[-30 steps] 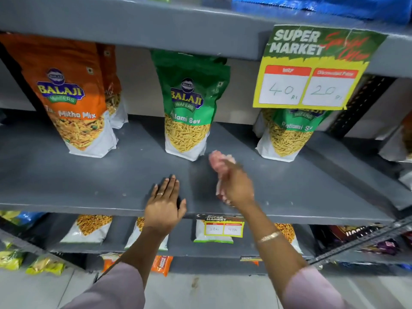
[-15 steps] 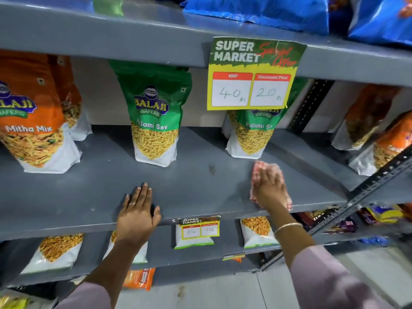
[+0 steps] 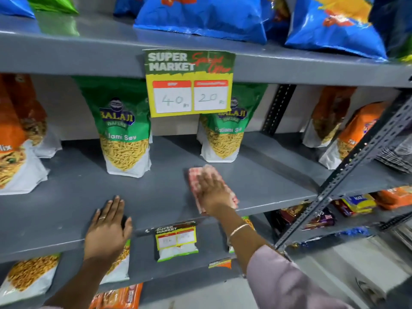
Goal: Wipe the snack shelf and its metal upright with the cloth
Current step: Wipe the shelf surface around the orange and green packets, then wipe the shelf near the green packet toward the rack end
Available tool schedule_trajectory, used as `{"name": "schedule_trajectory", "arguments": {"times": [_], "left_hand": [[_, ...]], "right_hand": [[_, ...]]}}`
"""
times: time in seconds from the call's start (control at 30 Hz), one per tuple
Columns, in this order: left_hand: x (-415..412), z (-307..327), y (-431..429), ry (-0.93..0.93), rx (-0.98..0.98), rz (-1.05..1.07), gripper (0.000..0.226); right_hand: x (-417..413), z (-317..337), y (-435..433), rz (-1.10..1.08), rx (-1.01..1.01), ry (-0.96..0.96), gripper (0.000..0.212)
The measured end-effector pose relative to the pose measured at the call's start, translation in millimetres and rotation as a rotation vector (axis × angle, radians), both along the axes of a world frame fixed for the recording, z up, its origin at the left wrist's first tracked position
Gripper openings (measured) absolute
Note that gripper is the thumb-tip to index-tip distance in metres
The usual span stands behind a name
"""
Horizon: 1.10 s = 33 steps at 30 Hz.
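Note:
A grey snack shelf [image 3: 73,192] runs across the middle of the view. My right hand [image 3: 214,194] presses a pink checked cloth [image 3: 193,178] flat on the shelf, in front of the right green Ratlami Sev bag [image 3: 223,141]. My left hand [image 3: 107,230] lies flat on the shelf's front edge, fingers apart, holding nothing. A perforated grey metal upright [image 3: 347,172] slants up at the right, apart from the cloth.
A second green Sev bag [image 3: 124,134] stands at centre left and orange snack bags [image 3: 15,139] at the far left and far right. A yellow price sign [image 3: 189,85] hangs from the upper shelf, which carries blue bags [image 3: 200,16]. Lower shelves hold more packets.
My right hand has slid the cloth rightward along the shelf, from beside the left green bag to in front of the right one. The view has shifted right; my left hand stays planted.

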<state>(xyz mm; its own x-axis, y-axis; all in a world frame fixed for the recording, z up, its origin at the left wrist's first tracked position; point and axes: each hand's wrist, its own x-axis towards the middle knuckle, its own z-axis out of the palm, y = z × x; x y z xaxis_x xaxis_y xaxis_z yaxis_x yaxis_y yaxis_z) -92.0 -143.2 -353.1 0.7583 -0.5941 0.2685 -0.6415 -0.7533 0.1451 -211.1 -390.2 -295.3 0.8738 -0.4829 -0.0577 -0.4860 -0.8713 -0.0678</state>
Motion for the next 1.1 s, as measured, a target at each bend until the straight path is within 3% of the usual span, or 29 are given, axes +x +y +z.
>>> {"name": "schedule_trajectory", "arguments": {"times": [0.1,0.23,0.37,0.47,0.7,0.9,0.97,1.03,1.1], "left_hand": [[-5.8,4.8,-6.1,-0.014,-0.043,0.072,0.066],[-39.7,22.7,-69.5,-0.068,-0.095,0.066,0.065],[-91.8,36.0,-186.4,-0.119,-0.041,-0.071,0.064],[-131.2,32.9,-248.2,-0.059,0.029,-0.109,0.06],[-160.1,14.6,-260.2,-0.022,0.139,-0.092,0.065],[-160.8,16.4,-259.6,0.059,0.12,-0.089,0.079],[-159.7,13.9,-258.5,0.057,0.115,-0.087,0.078],[-158.9,11.7,-258.3,0.039,0.096,-0.087,0.078],[-158.7,10.8,-260.1,0.033,0.08,-0.096,0.08]], "right_hand": [[-43.9,-8.7,-95.8,-0.222,0.008,0.059,0.063],[-75.5,-15.4,-160.8,-0.42,-0.009,-0.015,0.07],[-60.4,-8.3,-143.8,-0.091,0.0,0.007,0.078],[-67.6,-11.2,-149.1,0.082,0.004,0.05,0.069],[-109.8,2.4,-216.8,-0.273,0.102,0.048,0.068],[-91.2,-1.5,-179.3,0.165,0.059,0.059,0.056],[-93.0,1.4,-197.9,0.058,0.083,0.069,0.057],[-94.5,3.1,-221.7,-0.194,0.129,0.037,0.06],[-88.9,4.0,-222.9,-0.202,0.144,-0.011,0.059]]}}
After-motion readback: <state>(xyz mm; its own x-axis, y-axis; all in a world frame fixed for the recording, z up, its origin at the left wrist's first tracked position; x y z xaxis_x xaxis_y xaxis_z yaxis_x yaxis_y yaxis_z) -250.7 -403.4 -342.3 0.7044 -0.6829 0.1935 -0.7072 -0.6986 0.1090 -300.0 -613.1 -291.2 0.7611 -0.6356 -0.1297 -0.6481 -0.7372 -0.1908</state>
